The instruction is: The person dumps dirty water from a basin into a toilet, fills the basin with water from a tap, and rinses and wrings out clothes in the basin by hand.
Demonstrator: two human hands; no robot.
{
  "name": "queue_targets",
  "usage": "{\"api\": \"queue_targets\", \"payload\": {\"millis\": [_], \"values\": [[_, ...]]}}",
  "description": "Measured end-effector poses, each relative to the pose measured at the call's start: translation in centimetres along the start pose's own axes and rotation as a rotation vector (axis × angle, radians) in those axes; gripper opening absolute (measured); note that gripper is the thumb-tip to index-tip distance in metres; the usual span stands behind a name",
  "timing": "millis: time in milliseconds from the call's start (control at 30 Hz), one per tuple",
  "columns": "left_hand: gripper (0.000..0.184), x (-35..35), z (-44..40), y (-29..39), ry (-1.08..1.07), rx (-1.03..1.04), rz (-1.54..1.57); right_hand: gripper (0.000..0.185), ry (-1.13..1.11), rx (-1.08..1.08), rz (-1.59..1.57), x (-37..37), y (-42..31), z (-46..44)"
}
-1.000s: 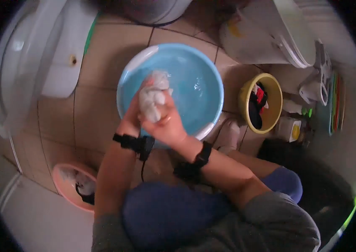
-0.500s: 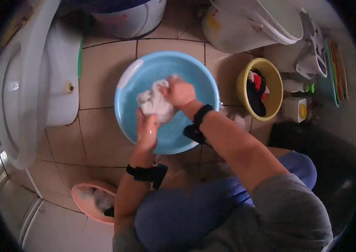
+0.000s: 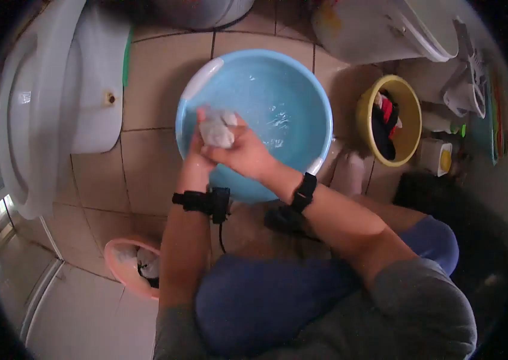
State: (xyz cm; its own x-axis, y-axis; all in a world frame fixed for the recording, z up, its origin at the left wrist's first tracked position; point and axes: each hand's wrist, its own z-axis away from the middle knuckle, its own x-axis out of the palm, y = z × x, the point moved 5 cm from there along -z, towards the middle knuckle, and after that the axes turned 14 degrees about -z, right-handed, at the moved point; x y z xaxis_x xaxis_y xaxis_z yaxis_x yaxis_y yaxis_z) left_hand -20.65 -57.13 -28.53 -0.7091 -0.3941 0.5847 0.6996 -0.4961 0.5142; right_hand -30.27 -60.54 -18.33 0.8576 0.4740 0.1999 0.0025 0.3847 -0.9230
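Note:
A blue basin (image 3: pixel 254 186) with white handles holds water. Over its left side a bunched white cloth (image 3: pixel 216 133) is pressed between my two hands. My left hand (image 3: pixel 198 150) is wrapped round the cloth's left side, its fingers partly hidden and blurred. From the right, my right hand (image 3: pixel 246 153) grips the same cloth, the thumb lying below it. The cloth is squeezed into a small lump above the water.
A yellow basin (image 3: pixel 413 135) with red and black clothes stands at the right. At the lower left is a pink basin (image 3: pixel 123 273) with clothes. Large white buckets (image 3: pixel 362 36) stand behind, and a white plastic item (image 3: pixel 95 90) is at the left.
Half a second ago my hands were apart on the spread cloth. Now they are together and the cloth is bunched between them. The camera view has also shifted.

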Motion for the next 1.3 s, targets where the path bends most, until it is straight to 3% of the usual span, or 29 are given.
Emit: {"api": "queue_targets", "payload": {"millis": [33, 67, 133, 167, 200, 267, 300, 333, 367, 400, 433, 467, 533, 567, 633, 667, 700, 733, 767, 800, 833, 867, 933, 1000, 1033, 1167, 1200, 1233, 1300], "values": [[0.043, 1.2, 0.2, 1.1, -0.149, 0.057, 0.137, 0.031, -0.019, -0.325, 0.214, 1.0, -2.1, 0.7], [0.043, 1.7, 1.1, 1.3, -0.141, 0.051, 0.135, 0.031, -0.018, -0.319, 0.206, 1.4, -2.7, 0.9], [0.044, 3.0, 3.3, 2.9, -0.108, 0.442, -0.494, 0.029, -0.028, -0.565, 0.521, 2.4, -4.5, 1.4], [0.047, 2.5, 2.9, 2.2, -0.242, 0.482, -0.342, 0.029, -0.028, -0.56, 0.52, 2.4, -4.6, 1.3], [0.047, 2.6, 2.4, 2.0, -0.24, 0.478, -0.339, 0.027, 0.018, -0.573, 0.536, 2.2, -4.6, 1.0], [0.038, 1.9, 1.3, 1.2, -0.105, 0.435, 0.086, 0.026, 0.062, -0.575, 0.557, 1.5, -3.9, -0.1], [0.038, 3.0, 1.5, 1.5, -0.103, 0.431, 0.093, 0.024, 0.076, -0.61, 0.554, 0.9, -2.9, -1.0], [0.038, 3.8, 1.8, 2.1, 0.097, 0.314, -0.046, 0.023, 0.09, -0.643, 0.548, 0.5, -3.1, -1.9], [0.039, 3.9, 2.3, 2.1, 0.293, 0.194, -0.188, 0.023, 0.091, -0.637, 0.548, -0.3, -3.2, -3.1], [0.039, 4.2, 2.7, 1.7, 0.292, 0.186, -0.193, 0.028, 0.066, -0.23, 0.582, -1.5, -3.1, -5.0], [0.04, 4.5, 3.3, 1.6, 0.322, 0.214, -0.416, 0.034, 0.042, 0.176, 0.599, -3.1, -2.2, -5.9], [0.041, 4.8, 3.8, 1.7, 0.349, 0.247, -0.634, 0.034, 0.048, 0.176, 0.602, -4.5, -2.3, -6.6], [0.042, 5.2, 4.4, 1.1, 0.304, 0.212, -0.531, 0.054, -0.02, 0.4, 0.804, -7.2, -0.9, -7.0], [0.043, 5.2, 4.6, 0.9, 0.268, 0.177, -0.43, 0.054, -0.023, 0.4, 0.807, -8.0, -0.1, -6.8], [0.045, 4.8, 4.9, 0.5, 0.243, 0.132, -0.324, 0.068, 0.271, 0.064, 0.938, -10.0, 1.3, -5.9], [0.049, 4.6, 5.0, 0.6, 0.303, 0.1, -0.691, 0.068, 0.265, 0.078, 0.938, -10.3, 3.2, -5.2], [0.054, 4.5, 5.0, 0.7, 0.352, 0.067, -1.058, 0.07, 0.055, 0.034, 1.096, -9.5, 4.9, -4.8], [0.054, 4.1, 4.8, 0.2, 0.356, 0.065, -1.057, 0.072, -0.161, -0.02, 1.243, -8.7, 5.9, -4.2], [0.058, 4.2, 4.2, 0.3, 0.414, 0.217, -1.603, 0.072, -0.162, -0.022, 1.243, -9.2, 6.4, -4.1], [0.063, 4.6, 3.6, -0.2, 0.458, 0.382, -2.147, 0.065, -0.323, -0.073, 1.267, -9.0, 6.9, -3.8], [0.063, 4.0, 2.7, -0.8, 0.464, 0.38, -2.144, 0.058, -0.487, -0.126, 1.286, -8.4, 7.1, -3.6], [0.059, 3.8, 1.5, -1.7, 0.357, 0.428, -2.213, 0.058, -0.493, -0.129, 1.29, -8.3, 6.9, -4.6], [0.056, 3.0, -0.8, -3.3, 0.26, 0.477, -2.269, 0.054, -0.373, 0.318, 1.333, -9.3, 7.4, -7.0], [0.041, 2.6, -2.2, -3.3, 0.347, 0.567, -1.941, 0.052, -0.317, 0.277, 1.314, -8.7, 7.7, -4.9], [0.041, 2.5, -2.8, -2.7, 0.358, 0.571, -1.935, 0.051, -0.257, 0.231, 1.285, -8.7, 7.4, -4.4], [0.04, 2.2, -2.3, -1.1, 0.206, 0.269, -2.068, 0.054, -0.228, 0.315, 1.273, -9.2, 6.5, -5.3], [0.036, 2.4, -1.8, -1.2, 0.15, 0.144, -2.137, 0.053, -0.307, 0.251, 1.468, -8.8, 7.8, -4.4], [0.036, 2.6, -1.6, -0.8, 0.156, 0.15, -2.138, 0.053, -0.387, 0.175, 1.662, -8.5, 8.3, -4.0], [0.032, 2.9, -0.9, -1.2, -0.054, 0.016, -2.228, 0.052, -0.403, 0.109, 1.608, -10.2, 7.6, -3.3]]}}
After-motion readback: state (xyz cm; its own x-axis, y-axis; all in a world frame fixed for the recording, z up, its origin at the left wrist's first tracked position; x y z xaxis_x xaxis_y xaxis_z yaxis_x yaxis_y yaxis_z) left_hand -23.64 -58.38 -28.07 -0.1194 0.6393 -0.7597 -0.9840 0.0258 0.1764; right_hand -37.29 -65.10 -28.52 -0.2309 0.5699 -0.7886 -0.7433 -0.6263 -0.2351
